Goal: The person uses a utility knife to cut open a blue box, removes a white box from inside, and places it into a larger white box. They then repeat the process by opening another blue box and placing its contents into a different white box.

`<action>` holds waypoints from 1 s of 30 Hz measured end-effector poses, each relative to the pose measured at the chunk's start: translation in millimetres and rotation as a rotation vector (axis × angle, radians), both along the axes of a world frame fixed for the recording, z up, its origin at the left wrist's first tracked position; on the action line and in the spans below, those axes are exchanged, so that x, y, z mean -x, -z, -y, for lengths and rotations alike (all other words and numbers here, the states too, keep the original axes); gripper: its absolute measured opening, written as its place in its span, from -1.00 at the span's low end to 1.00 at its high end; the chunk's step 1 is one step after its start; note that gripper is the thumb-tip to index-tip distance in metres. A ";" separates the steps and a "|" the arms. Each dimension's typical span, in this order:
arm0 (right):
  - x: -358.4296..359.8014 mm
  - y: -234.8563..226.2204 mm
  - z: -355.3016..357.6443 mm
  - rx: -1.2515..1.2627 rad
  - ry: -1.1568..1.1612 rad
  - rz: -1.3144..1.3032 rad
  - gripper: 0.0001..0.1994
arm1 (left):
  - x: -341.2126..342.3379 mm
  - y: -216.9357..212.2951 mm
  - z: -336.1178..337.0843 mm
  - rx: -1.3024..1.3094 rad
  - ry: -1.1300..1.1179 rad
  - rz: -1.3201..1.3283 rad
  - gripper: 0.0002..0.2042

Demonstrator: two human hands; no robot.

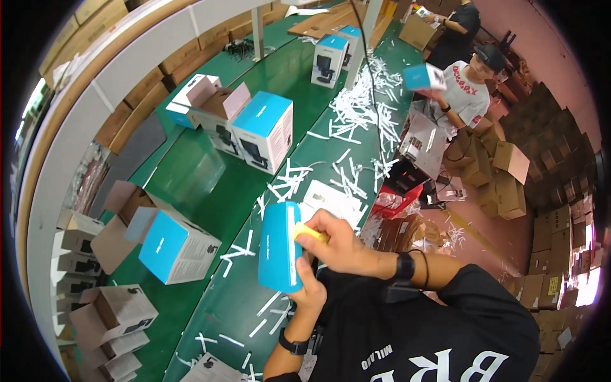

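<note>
My left hand (pixel 310 288) grips the lower end of a blue and white carton (pixel 277 248), held tilted above the green bench. Its thumb lies along the narrow white side. My right hand (pixel 337 242) is closed round a small yellow block-like tool (pixel 310 234), which touches the carton's white edge near the top. The tool's working edge is hidden. Beneath and beyond my hands, a white printed sheet or flattened piece (pixel 331 202) lies among white paper strips (pixel 294 179).
Blue-topped cartons (pixel 264 132) and an open carton (pixel 216 114) stand on the green conveyor (pixel 197 184); another blue carton (pixel 178 248) sits nearer left. Paper strips (pixel 363 102) heap along the bench. Opposite, a co-worker (pixel 468 92) holds a blue carton (pixel 424 77). Brown boxes (pixel 503 169) crowd the right.
</note>
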State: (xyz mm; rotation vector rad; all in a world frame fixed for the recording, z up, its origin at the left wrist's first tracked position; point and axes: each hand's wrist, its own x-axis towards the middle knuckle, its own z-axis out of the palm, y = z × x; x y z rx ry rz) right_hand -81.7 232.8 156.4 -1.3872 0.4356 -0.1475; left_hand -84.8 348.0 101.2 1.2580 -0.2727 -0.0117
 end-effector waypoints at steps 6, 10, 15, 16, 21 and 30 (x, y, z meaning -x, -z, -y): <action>0.2 -34.7 -2.7 1.009 -0.103 0.360 -0.68 | -3.0 17.5 -16.3 -0.029 0.112 0.017 -0.59; -7.6 -32.4 1.9 1.038 -0.169 0.309 -0.64 | -0.6 20.5 -10.6 0.152 0.095 -0.121 -0.62; -15.3 -36.9 -0.7 1.077 -0.208 0.354 -0.71 | -2.0 -6.8 -19.0 0.037 0.136 -0.149 -0.63; -13.6 -45.2 2.9 1.070 -0.225 0.358 -0.71 | -6.2 -16.6 -25.5 -0.061 0.162 -0.118 -0.62; 9.0 -53.0 86.5 0.425 -0.489 0.286 -0.56 | -7.8 -15.1 -49.5 -0.247 0.183 -0.025 -0.58; -74.8 -34.3 47.9 0.673 -0.761 0.555 -0.16 | 10.2 -10.8 -50.3 -0.193 0.103 -0.068 -0.57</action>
